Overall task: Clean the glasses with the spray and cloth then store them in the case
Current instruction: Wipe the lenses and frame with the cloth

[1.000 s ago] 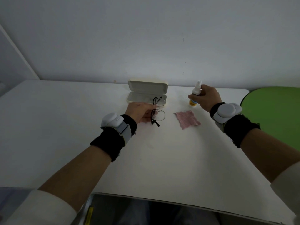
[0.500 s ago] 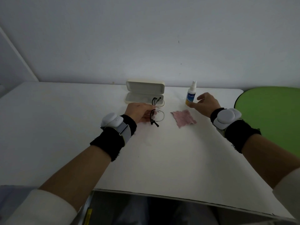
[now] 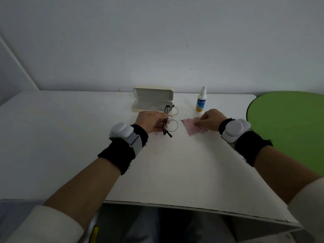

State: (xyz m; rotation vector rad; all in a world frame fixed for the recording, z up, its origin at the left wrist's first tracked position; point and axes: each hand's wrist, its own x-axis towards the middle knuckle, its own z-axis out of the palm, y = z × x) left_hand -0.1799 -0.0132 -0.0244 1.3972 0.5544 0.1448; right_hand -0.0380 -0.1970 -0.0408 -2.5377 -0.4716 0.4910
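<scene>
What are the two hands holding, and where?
Left hand holds black-framed glasses by the side arm; right hand pinches the pink cloth's right edge.

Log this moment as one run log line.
left hand: holding glasses | right hand: pinching cloth on table | spray bottle: upright, untouched | case: open

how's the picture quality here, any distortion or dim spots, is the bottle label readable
Head view: dim, flat light with grey corners; wide-angle bending curves the table edges; the spray bottle label is only partly legible; the glasses in the left hand are sharp enough to make out.
</scene>
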